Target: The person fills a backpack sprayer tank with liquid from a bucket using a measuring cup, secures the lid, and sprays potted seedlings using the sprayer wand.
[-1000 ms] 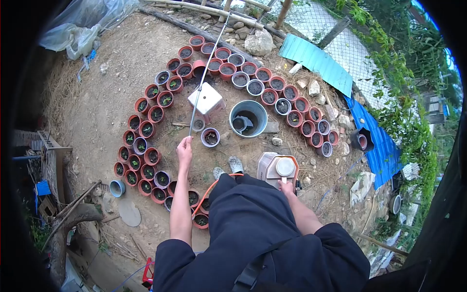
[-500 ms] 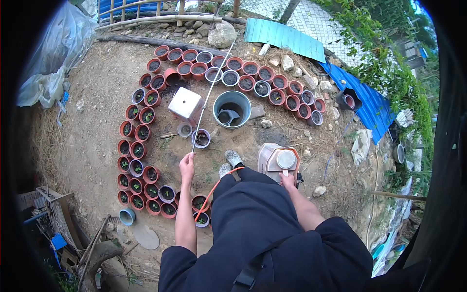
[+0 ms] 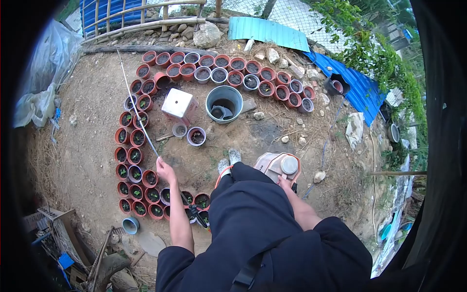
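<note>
My left hand [image 3: 166,171] is closed round a long thin metal wand [image 3: 132,92], which reaches up and left across the left column of potted seedlings [image 3: 137,137]. Beside my right thigh, my right hand [image 3: 283,181] grips the handle of a pale sprayer tank [image 3: 272,166] with a round white lid. An orange hose [image 3: 224,171] curves past my feet. Between the pots and my feet are an upturned white square stool [image 3: 179,104], a large round bucket [image 3: 224,104] with a smaller container inside, and a purple-rimmed pot [image 3: 196,136].
Rows of soil-filled pots [image 3: 237,64] curve across the back. Behind them lie a big rock [image 3: 207,35], a turquoise sheet [image 3: 267,33] and a bamboo fence [image 3: 146,22]. A blue corrugated sheet [image 3: 352,82] is at the right; a small blue pot [image 3: 130,225] sits lower left.
The wand has swung left from over the middle to above the left pots, with my left hand moving left and down. My right hand stays on the tank, which looks more tilted. The view has shifted.
</note>
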A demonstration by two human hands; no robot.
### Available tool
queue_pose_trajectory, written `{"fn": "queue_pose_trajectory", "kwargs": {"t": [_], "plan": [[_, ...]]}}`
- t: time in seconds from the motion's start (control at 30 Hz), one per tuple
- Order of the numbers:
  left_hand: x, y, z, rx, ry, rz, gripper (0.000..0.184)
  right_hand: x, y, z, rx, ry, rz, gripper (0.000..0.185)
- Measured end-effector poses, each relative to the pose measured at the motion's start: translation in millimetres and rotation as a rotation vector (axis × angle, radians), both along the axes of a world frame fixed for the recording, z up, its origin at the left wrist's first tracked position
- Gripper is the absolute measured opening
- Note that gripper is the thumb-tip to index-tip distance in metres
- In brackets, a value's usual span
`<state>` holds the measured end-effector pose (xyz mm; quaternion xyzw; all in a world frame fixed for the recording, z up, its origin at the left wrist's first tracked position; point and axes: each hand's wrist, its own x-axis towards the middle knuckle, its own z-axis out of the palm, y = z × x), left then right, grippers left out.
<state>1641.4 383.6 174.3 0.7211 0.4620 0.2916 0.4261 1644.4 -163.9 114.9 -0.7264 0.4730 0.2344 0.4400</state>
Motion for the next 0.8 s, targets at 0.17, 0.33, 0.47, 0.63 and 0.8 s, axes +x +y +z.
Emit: {"fn": "queue_pose_trajectory", "kwargs": {"t": [0.17,0.33,0.47,0.63,0.8], "plan": [[3.9,22.3,-12.5,0.050,0.023,0.132,0.043,-44.2,-26.6,-36.8,-0.003,0.015,-0.150,0.038],[29.5,-1.0,-4.3,0.074,0.212,0.065,0.043,-98.6,-54.1,-81.3,-0.094,0.132,-0.068,0.042],[40.1,-30.4,-29.6,0.113,0.149,-0.085,0.042,-114.9,-41.5,-29.4,-0.076,0.108,-0.209,0.046],[48.5,-90.5,-32.6,0.003,0.242,-0.396,0.040,-136.8,-43.9,-4.9,-0.131,0.193,-0.166,0.049],[71.2,-165.9,-23.5,-0.035,0.258,-0.709,0.036,-155.4,-43.1,-1.6,-0.085,0.179,-0.296,0.046]]}}
